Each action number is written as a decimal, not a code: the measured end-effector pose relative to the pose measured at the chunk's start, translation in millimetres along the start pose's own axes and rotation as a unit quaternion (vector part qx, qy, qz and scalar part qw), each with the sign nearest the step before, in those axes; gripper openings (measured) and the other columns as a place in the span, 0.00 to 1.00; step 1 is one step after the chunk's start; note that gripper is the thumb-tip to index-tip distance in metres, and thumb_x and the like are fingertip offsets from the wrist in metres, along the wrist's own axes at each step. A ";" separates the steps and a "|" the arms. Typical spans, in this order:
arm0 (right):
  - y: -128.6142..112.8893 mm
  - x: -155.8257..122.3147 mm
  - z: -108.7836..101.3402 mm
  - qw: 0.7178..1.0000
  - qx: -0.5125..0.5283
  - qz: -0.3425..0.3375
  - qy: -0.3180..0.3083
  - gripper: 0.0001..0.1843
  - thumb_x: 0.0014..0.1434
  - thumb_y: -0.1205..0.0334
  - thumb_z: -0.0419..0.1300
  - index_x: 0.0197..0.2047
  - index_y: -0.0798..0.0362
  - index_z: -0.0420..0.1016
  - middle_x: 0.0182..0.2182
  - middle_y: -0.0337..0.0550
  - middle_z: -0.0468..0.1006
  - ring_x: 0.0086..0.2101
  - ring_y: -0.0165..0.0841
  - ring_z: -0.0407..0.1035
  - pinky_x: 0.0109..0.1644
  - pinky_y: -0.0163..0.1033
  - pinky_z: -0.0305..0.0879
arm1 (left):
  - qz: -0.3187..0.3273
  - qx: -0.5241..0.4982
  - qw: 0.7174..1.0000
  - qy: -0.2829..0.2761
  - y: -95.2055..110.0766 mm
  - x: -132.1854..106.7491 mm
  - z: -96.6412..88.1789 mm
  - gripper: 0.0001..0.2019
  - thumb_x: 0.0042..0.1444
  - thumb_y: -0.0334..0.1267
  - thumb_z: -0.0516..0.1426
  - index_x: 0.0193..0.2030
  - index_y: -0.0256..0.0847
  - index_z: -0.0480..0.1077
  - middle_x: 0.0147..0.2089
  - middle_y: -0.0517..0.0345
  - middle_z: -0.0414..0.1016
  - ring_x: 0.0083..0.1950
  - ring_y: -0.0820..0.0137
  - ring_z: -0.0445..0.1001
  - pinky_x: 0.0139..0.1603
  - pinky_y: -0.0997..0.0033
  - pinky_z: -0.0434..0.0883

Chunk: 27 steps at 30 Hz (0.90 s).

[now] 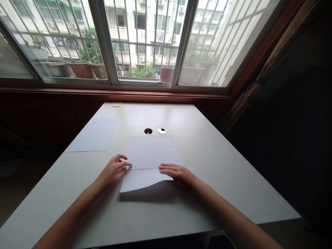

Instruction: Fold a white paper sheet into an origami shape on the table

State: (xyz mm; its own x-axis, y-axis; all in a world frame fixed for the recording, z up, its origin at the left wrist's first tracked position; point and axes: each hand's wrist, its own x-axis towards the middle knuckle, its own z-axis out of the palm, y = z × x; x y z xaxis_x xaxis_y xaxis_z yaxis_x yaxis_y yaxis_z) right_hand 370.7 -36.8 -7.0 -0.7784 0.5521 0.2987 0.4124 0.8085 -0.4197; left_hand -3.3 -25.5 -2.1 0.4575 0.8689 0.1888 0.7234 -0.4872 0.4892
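Left hand [114,170]: lying open, fingertips pressing the folded sheet's [151,160] left edge.
Right hand [175,171]: lying flat, ungripped, on its right edge.
Folded sheet: lying at table [220,166] centre, near flap lifting.
Second sheet [94,135]: lying far left.

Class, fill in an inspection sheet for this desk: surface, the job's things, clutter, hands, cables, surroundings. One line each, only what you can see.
Surface: white table, with a round cable hole and its loose cap beside it.
Job's things: sheet of paper with a crease across it; the near part bows up slightly.
Clutter: second sheet lying flat to the left; yellow note at the far edge.
Hands: left hand touches the crease's left end; right hand lies flat on its right end.
Cables: nothing seen.
Surroundings: barred window, plant pots outside, curtain at right.
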 end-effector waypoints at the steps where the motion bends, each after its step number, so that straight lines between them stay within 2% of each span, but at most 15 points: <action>1: 0.1 0.1 -0.2 1.000 0.004 0.002 0.000 0.28 0.60 0.76 0.51 0.62 0.49 0.68 0.60 0.45 0.72 0.62 0.36 0.63 0.65 0.45 0.63 | 0.044 0.010 0.999 -0.002 -2.4 -3.6 -0.5 0.17 0.63 0.32 0.51 0.51 0.50 0.76 0.55 0.52 0.68 0.51 0.62 0.69 0.56 0.58 0.69; 4: 1.2 -0.1 -0.6 1.000 0.016 0.005 0.001 0.26 0.62 0.74 0.52 0.61 0.49 0.69 0.59 0.46 0.73 0.61 0.36 0.64 0.64 0.45 0.63 | 0.129 0.025 0.991 -0.014 -8.9 -12.6 -4.9 0.24 0.60 0.23 0.48 0.56 0.49 0.72 0.56 0.52 0.71 0.57 0.61 0.66 0.59 0.56 0.68; 9: 2.9 -2.7 -1.1 0.999 0.050 0.013 0.008 0.24 0.63 0.71 0.53 0.61 0.47 0.69 0.58 0.45 0.74 0.60 0.36 0.65 0.63 0.43 0.64 | 0.196 0.043 0.978 -0.054 -10.4 -21.5 -16.4 0.26 0.59 0.25 0.52 0.62 0.47 0.67 0.60 0.50 0.69 0.61 0.60 0.64 0.61 0.56 0.68; 13: 1.2 -7.3 -0.8 0.997 0.074 0.019 0.016 0.24 0.62 0.71 0.53 0.60 0.48 0.70 0.56 0.46 0.75 0.60 0.36 0.66 0.62 0.44 0.65 | 0.212 0.077 0.971 -0.078 -7.4 -27.9 -14.8 0.25 0.60 0.32 0.56 0.65 0.46 0.64 0.61 0.48 0.66 0.63 0.58 0.62 0.63 0.54 0.67; 18: -1.1 -16.9 1.3 0.995 0.093 0.015 0.018 0.22 0.64 0.69 0.52 0.59 0.48 0.70 0.56 0.47 0.76 0.59 0.36 0.66 0.62 0.44 0.65 | 0.231 0.103 0.968 -0.002 -4.1 -30.4 8.7 0.22 0.61 0.25 0.51 0.61 0.46 0.69 0.51 0.48 0.72 0.53 0.61 0.69 0.54 0.57 0.72; 21: -0.8 -22.0 2.4 0.995 0.096 -0.005 0.009 0.21 0.65 0.66 0.52 0.60 0.49 0.69 0.56 0.48 0.76 0.60 0.37 0.66 0.62 0.44 0.64 | 0.238 0.085 0.967 0.014 4.4 -29.1 17.5 0.21 0.63 0.24 0.50 0.59 0.44 0.71 0.45 0.48 0.73 0.47 0.63 0.70 0.48 0.62 0.73; 24: -1.5 -23.3 3.2 0.996 0.091 -0.019 0.009 0.21 0.65 0.64 0.54 0.61 0.49 0.69 0.56 0.49 0.75 0.60 0.38 0.65 0.63 0.45 0.64 | 0.232 0.066 0.971 0.010 14.2 -28.3 17.2 0.20 0.64 0.24 0.48 0.57 0.43 0.72 0.42 0.47 0.73 0.45 0.64 0.70 0.44 0.65 0.74; 27: -4.7 -19.8 3.3 0.997 0.077 -0.005 0.030 0.19 0.67 0.65 0.53 0.59 0.48 0.71 0.54 0.48 0.78 0.57 0.38 0.69 0.61 0.45 0.66 | 0.218 0.061 0.974 0.005 18.7 -28.7 14.7 0.21 0.65 0.25 0.47 0.57 0.44 0.73 0.42 0.47 0.74 0.45 0.64 0.70 0.44 0.64 0.74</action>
State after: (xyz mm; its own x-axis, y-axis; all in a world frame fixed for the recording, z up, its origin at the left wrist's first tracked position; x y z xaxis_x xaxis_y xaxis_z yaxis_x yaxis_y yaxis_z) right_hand 382.7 -52.3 -13.8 -0.7509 0.5592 0.3514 0.3241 0.7756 -0.5417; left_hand 4.7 -60.8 -10.9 0.7298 0.5780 0.3652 0.5181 -0.8161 0.2561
